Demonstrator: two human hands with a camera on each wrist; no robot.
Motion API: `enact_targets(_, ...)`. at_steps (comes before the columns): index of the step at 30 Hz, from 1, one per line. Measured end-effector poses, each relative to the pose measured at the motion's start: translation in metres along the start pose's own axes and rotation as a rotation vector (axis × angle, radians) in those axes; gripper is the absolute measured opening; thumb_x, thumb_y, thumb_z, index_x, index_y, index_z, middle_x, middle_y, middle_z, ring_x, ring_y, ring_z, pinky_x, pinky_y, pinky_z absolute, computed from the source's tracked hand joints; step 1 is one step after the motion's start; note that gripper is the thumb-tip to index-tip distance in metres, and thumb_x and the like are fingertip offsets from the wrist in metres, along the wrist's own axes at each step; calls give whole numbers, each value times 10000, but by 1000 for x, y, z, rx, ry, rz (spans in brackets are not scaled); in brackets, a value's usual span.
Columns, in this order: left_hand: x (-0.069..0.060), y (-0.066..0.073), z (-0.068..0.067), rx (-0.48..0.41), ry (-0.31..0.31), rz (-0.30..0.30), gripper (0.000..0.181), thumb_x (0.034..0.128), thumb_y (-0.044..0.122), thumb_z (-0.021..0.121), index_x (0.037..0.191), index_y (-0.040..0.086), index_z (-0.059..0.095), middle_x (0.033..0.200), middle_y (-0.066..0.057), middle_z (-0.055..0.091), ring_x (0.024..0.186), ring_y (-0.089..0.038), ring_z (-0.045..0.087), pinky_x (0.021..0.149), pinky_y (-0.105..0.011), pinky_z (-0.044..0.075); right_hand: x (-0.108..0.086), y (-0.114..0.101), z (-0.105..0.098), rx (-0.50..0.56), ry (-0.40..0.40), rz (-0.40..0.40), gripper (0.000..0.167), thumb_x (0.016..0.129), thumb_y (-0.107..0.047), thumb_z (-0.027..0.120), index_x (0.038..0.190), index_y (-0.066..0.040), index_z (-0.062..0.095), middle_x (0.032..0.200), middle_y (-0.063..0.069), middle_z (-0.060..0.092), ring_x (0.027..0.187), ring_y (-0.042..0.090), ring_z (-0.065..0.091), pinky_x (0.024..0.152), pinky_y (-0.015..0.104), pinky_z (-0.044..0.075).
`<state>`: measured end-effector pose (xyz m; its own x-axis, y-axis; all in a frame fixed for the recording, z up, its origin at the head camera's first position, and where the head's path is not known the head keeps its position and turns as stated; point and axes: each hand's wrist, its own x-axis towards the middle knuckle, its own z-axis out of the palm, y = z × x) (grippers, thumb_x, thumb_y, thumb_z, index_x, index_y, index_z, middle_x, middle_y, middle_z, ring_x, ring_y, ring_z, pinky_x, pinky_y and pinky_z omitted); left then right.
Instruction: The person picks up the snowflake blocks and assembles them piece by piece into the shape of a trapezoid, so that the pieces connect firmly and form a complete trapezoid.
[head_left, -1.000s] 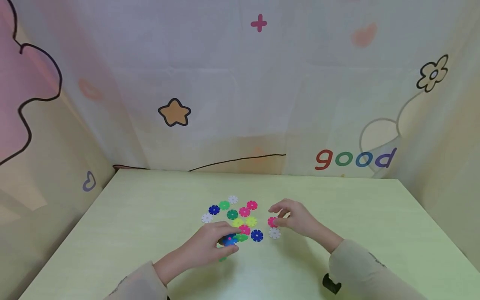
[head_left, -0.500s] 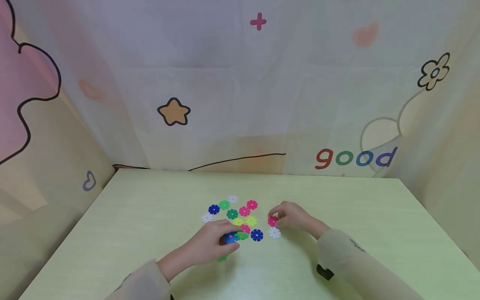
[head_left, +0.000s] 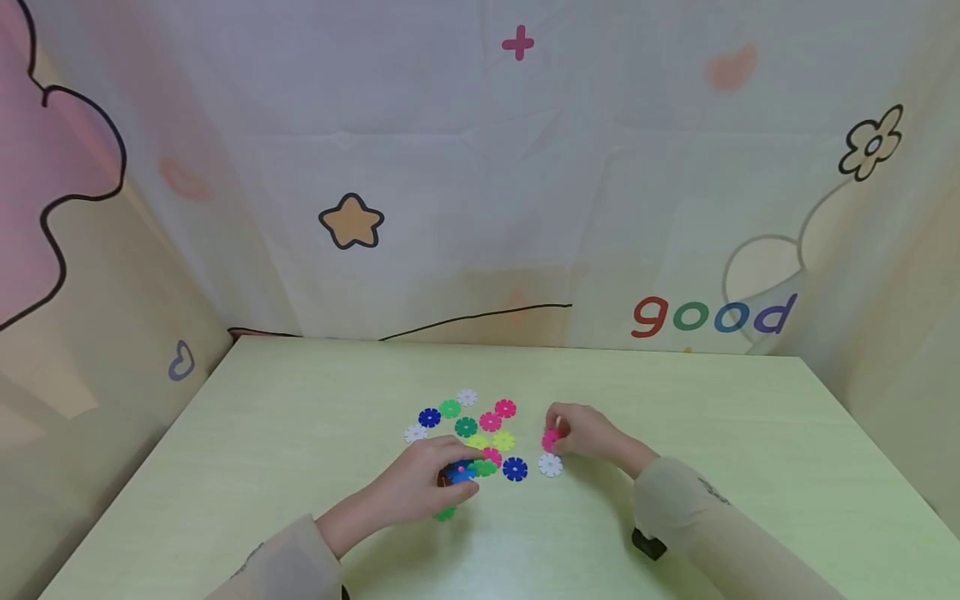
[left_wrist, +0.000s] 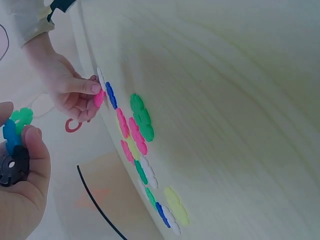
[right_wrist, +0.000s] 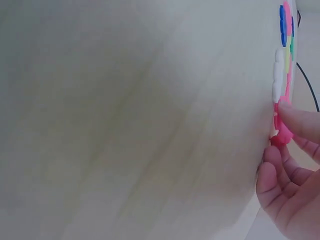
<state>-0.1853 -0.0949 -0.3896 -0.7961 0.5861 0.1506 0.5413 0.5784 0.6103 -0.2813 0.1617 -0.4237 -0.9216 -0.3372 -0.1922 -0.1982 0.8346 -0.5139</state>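
Observation:
My left hand [head_left: 423, 483] holds a small cluster of joined plastic snowflake discs. A blue disc [left_wrist: 11, 136], a green disc [left_wrist: 22, 117] and a black disc [left_wrist: 14, 169] show between its thumb and fingers. My right hand [head_left: 592, 431] pinches a pink snowflake disc [head_left: 551, 440] by its edge, just behind a white disc [head_left: 551, 465] lying flat. In the right wrist view, that pink disc [right_wrist: 285, 131] stands tilted between thumb and fingers, close to the table. A dark blue disc [head_left: 515, 469] lies between the two hands.
Several loose snowflake discs lie on the pale table [head_left: 675, 417], among them a dark green disc [head_left: 466, 427], a pink disc [head_left: 506, 408] and a white disc [head_left: 467, 397]. A green disc [head_left: 445, 514] lies below my left hand. A printed curtain [head_left: 450, 208] hangs behind the table.
The fingers of my right hand have closed on the pink disc, which is now tilted. My left hand has barely moved and keeps its cluster.

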Motion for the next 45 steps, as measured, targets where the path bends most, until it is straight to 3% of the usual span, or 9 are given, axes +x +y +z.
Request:
enact_targets(6,1,-1,-1,-17,17,4,304,817,222,624,1106,130,604,943,17,595,655,-24,476,577,-147,444,-9,1,-6,79,79,3,137,765,-34,656,811,-109,551,748,29,535,687,158,472,600,247,423)
enact_targets(12,1,-3,-2,-26,63,28,261,838,220,593,1077,119,614,834,56,563,621,-22,449,543,-158,429,-23,-7,-17,280,113,-28,115,799,5,600,889,-55,562,784,71,530,638,158,522,561,248,473)
enact_targets(20,4,-6,-4,-17,91,55,238,829,199,592,1049,114,624,781,71,536,600,-13,423,516,-155,410,-46,-29,-21,492,34,-189,171,814,-50,603,965,2,540,831,111,548,654,176,599,570,291,507)
enact_targets(24,6,-8,-6,-26,88,60,245,817,185,601,1048,107,627,791,57,544,596,-11,423,513,-153,414,-53,-43,-20,562,-18,-226,179,816,-52,601,967,22,539,832,118,547,656,185,609,568,283,510)
enact_targets(36,10,-9,-8,-52,54,30,260,812,226,622,1047,115,621,852,28,570,627,-35,448,537,-159,432,-59,-68,-12,685,-107,-232,215,821,-63,599,984,57,524,819,95,540,645,162,622,583,259,514)
enact_targets(45,11,-9,-2,-52,98,46,253,848,332,573,999,136,630,838,62,577,653,-36,457,551,-162,425,-60,-74,-6,741,-120,-204,217,820,-51,594,978,77,516,781,67,543,617,131,621,573,238,511)
